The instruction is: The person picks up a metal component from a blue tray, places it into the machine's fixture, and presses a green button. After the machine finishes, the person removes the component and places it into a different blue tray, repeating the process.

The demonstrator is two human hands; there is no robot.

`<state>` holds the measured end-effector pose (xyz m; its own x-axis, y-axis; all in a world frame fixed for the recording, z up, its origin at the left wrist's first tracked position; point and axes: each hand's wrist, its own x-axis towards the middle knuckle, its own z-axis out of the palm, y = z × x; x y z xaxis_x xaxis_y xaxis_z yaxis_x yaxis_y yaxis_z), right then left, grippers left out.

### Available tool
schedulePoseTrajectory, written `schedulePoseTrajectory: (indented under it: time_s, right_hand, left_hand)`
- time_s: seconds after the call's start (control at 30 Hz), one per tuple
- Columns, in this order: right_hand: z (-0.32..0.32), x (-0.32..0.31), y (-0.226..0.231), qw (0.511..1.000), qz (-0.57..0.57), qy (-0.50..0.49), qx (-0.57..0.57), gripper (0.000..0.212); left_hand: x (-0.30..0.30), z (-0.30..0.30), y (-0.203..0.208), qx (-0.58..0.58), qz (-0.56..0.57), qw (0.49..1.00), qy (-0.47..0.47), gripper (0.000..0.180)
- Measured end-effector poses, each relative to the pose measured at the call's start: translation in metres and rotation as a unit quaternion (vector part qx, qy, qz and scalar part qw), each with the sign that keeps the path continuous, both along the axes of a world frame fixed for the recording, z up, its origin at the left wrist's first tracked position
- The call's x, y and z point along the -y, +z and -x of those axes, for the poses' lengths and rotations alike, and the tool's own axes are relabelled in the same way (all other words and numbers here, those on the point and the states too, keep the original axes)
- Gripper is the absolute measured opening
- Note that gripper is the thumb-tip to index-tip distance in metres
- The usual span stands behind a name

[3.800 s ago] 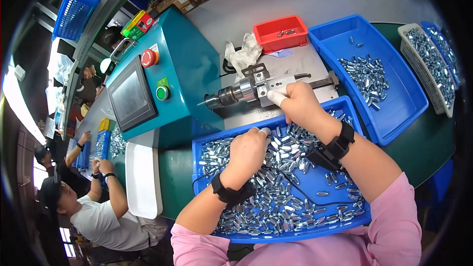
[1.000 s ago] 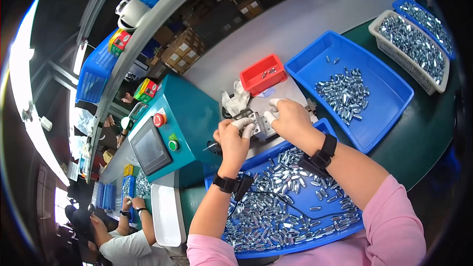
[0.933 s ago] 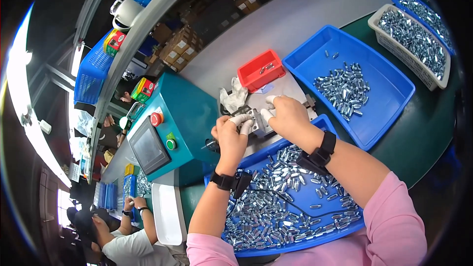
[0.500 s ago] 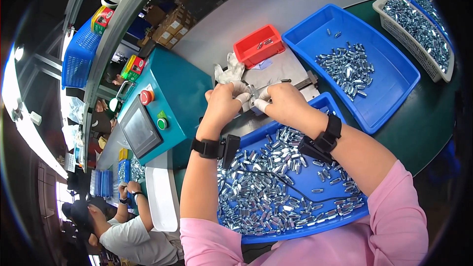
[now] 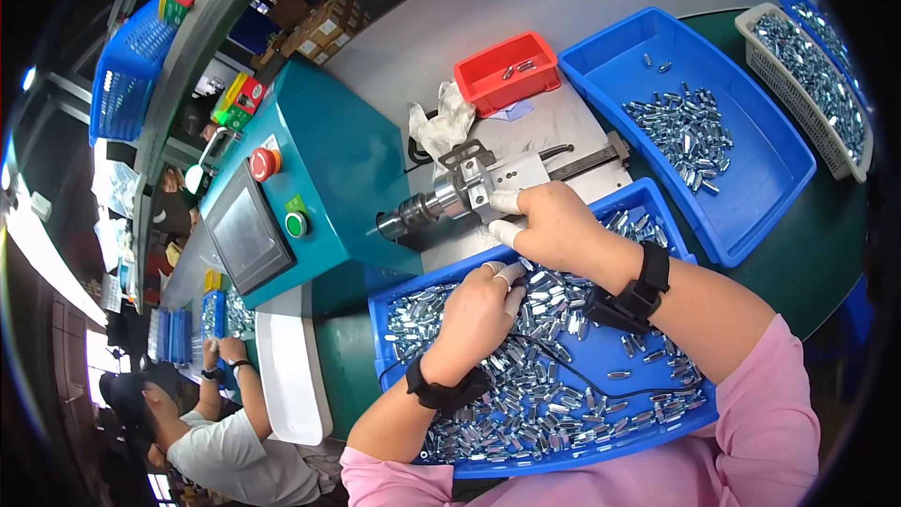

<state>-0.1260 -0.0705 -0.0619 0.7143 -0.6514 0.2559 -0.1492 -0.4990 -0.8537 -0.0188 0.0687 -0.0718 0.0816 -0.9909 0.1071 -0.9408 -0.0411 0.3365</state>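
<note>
My right hand (image 5: 554, 225), with white coverings on its fingertips, rests at a metal clamping fixture (image 5: 476, 184). Thumb and forefinger close against the fixture's near side; what lies between them is hidden. A shiny spindle (image 5: 413, 214) joins the fixture to the teal machine (image 5: 343, 164). Below, my left hand (image 5: 477, 319) hovers low over the near blue tray (image 5: 601, 345) of small silvery hexagonal metal parts (image 5: 526, 394). Its covered fingertips are pinched together among the parts, and I cannot make out what they hold.
A red bin (image 5: 507, 97) with a few parts and a crumpled white glove (image 5: 443, 124) lie behind the fixture. Another blue tray (image 5: 765, 178) and a beige basket (image 5: 859, 164) hold parts at right. A black cable (image 5: 587, 380) crosses the near tray. A co-worker (image 5: 225, 413) sits at left.
My left hand has left the fixture and moved down to the parts in the near tray, uncovering the spindle and clamp. My right hand stays by the fixture. The view has shifted slightly.
</note>
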Motion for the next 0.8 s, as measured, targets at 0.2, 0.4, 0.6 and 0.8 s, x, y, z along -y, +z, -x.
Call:
schedulePoseTrajectory:
  time_s: [0.2, 0.4, 0.6, 0.8]
  right_hand:
    - [0.0, 0.0, 0.002, 0.984, -0.168, 0.05, -0.032, 0.035]
    - [-0.003, -0.001, -0.002, 0.975, -0.218, 0.049, -0.011, 0.037]
    - [0.0, -0.003, 0.002, 0.972, -0.225, 0.055, -0.035, 0.04]
    - [-0.001, -0.003, 0.008, 0.976, -0.204, 0.056, -0.055, 0.039]
  left_hand:
    - [0.002, -0.006, -0.003, -0.019, -0.024, 1.0, 0.002, 0.022]
    - [0.0, -0.009, -0.004, -0.051, -0.011, 0.999, -0.005, 0.017]
    - [-0.001, -0.004, -0.003, -0.062, -0.024, 0.998, 0.011, 0.015]
    - [-0.003, -0.006, -0.004, -0.074, 0.008, 0.997, 0.012, 0.017]
